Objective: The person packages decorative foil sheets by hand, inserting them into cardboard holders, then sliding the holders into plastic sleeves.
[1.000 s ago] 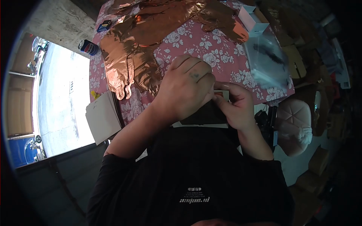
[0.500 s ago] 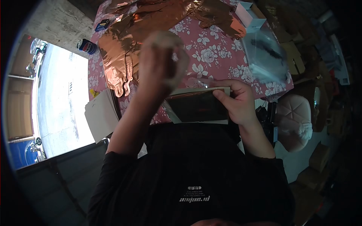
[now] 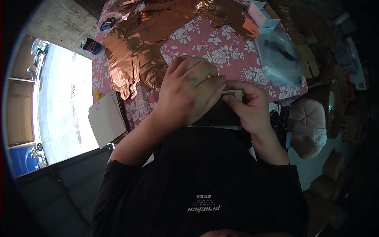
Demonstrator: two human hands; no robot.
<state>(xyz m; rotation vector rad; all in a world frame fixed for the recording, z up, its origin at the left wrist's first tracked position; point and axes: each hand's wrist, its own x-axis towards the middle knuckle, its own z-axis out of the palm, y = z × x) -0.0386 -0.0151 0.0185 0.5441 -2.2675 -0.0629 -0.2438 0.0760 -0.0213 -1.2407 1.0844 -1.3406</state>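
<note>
A dark flat packet [image 3: 215, 114] with a pale card edge lies across my lap at the table's front edge. My right hand [image 3: 249, 103] grips its right end, thumb on the near face and fingers behind. My left hand [image 3: 190, 89] is over the packet's upper left part and hides much of it. Its fingers are closed, with the fingertips close to my right fingers at the packet's top edge. What they pinch is hidden. Beyond the hands, a large copper-coloured foil sheet [image 3: 134, 51] is spread on the table.
A flowered pink tablecloth [image 3: 219, 55] covers the table. On it are a white open box [image 3: 263, 17] and clear plastic bags [image 3: 278, 59]. A Pepsi can [image 3: 91, 46] stands at the left edge. White cards [image 3: 106, 121] are stacked at left; a padded stool [image 3: 308, 126] stands right.
My left hand has come down and right from over the foil, to the packet's top edge beside my right hand. The right hand keeps its grip on the packet.
</note>
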